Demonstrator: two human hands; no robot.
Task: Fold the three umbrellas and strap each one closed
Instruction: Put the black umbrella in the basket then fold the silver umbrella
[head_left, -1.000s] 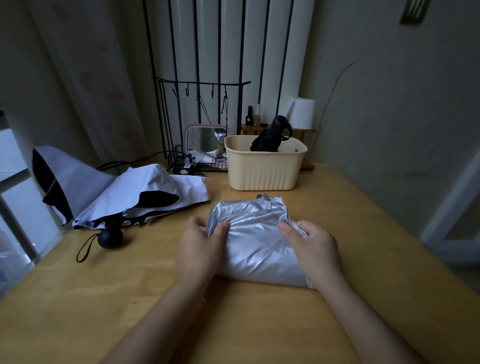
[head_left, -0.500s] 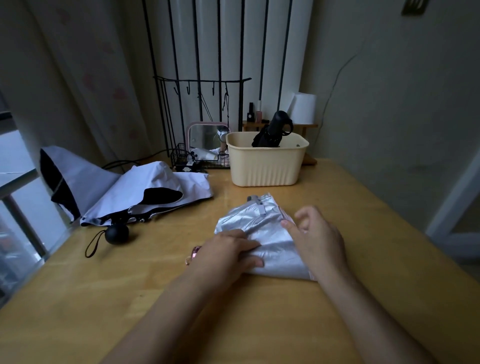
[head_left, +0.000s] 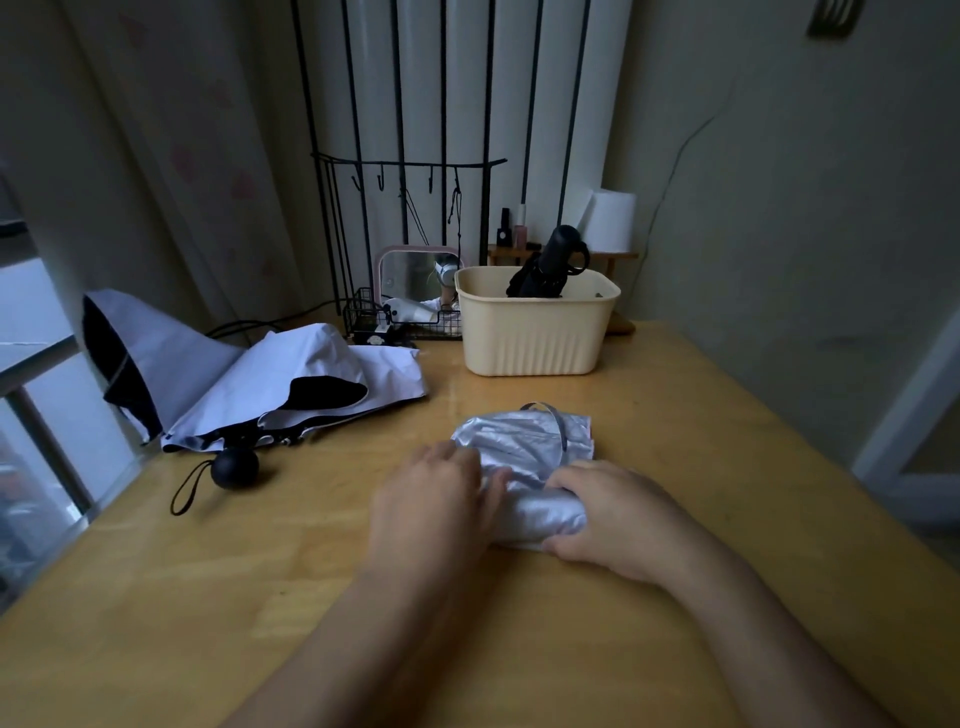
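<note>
A silver umbrella (head_left: 524, 447) lies partly rolled on the wooden table (head_left: 727, 467), its thin strap looping over the far end. My left hand (head_left: 431, 499) rests on the roll's left side, fingers curled against the fabric. My right hand (head_left: 618, 514) grips the near rolled end, thumb under and fingers over it. A white and black umbrella (head_left: 270, 379) lies loose and unfolded at the left, its round black handle (head_left: 235, 467) with a wrist loop on the table. A folded black umbrella (head_left: 550, 265) stands in the cream basket (head_left: 535, 338).
A wire rack (head_left: 405, 322) with a pink mirror and small items stands behind the basket, next to a low shelf with bottles and a white roll. A window and curtain border the left; the wall runs along the right.
The silver canopy has been rolled tighter toward me into a narrower bundle. My right hand moved from the top of the fabric down onto the near rolled end; my left hand shifted to the left side.
</note>
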